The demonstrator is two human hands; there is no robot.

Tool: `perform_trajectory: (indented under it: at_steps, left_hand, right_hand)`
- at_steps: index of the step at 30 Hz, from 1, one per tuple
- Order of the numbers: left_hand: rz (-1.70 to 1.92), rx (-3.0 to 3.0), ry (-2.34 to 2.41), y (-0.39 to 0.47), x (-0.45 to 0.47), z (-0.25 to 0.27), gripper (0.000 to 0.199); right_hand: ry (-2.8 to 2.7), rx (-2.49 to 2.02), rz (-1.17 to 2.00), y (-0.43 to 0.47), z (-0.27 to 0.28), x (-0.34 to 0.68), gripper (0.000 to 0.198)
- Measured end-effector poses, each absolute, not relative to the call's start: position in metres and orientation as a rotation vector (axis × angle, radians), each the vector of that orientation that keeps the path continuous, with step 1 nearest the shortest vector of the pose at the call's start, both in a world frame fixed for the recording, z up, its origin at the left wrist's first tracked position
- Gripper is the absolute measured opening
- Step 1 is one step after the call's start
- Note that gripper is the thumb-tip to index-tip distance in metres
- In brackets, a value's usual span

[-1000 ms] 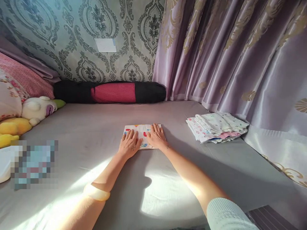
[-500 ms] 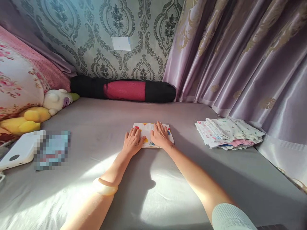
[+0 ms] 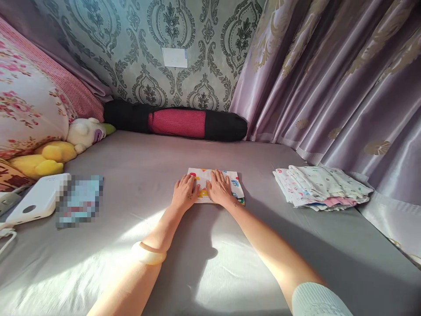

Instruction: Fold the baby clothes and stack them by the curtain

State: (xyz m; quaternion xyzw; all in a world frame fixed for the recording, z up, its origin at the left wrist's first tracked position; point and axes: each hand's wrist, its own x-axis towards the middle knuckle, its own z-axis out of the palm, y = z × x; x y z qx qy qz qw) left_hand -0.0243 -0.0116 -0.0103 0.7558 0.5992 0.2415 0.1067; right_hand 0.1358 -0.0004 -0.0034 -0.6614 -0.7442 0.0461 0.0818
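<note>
A white cloth (image 3: 235, 186) with colourful prints lies folded into a flat rectangle on the grey bed sheet (image 3: 138, 162). My left hand (image 3: 184, 192) rests on its left edge, fingers stretched forward and laid flat. On the middle of the cloth lies my right hand (image 3: 219, 186), palm down, fingers extended and slightly apart. Neither hand grips anything. To the right sits a stack of folded printed cloths (image 3: 324, 186), white on top with pink and blue layers showing lower down.
A long black and red bolster-like bag (image 3: 177, 122) lies against the wall. On the left are a white device (image 3: 39, 199), a blurred-out packet (image 3: 80, 199), plush toys (image 3: 83, 134) and a floral pillow (image 3: 29, 101). Purple curtains (image 3: 296, 87) hang at the right.
The view has shifted slightly, so the surroundings appear farther right. My right hand now sits more to the left on the cloth, uncovering more of its right side.
</note>
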Motion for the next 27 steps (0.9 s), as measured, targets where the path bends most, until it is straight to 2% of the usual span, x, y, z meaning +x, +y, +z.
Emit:
perform_trajectory:
  at_steps: [4, 10, 15, 27]
  left_hand:
    - [0.981, 2.022, 1.784, -0.007, -0.029, -0.004, 0.032]
    - [1.400, 1.267, 1.749, 0.000, -0.041, 0.001, 0.028]
    - [1.490, 0.895, 1.597, 0.006, -0.051, -0.004, 0.031]
    - [1.504, 0.769, 1.570, 0.007, -0.052, -0.001, 0.031]
  right_hand:
    - [-2.202, -1.985, 0.135, 0.001, 0.002, 0.126, 0.057]
    - [-2.250, -1.886, 0.168, 0.005, 0.005, 0.098, 0.058]
    - [-2.254, -1.914, 0.196, 0.007, -0.001, 0.091, 0.060]
    - [-2.260, -1.918, 0.175, 0.008, 0.003, 0.085, 0.058]
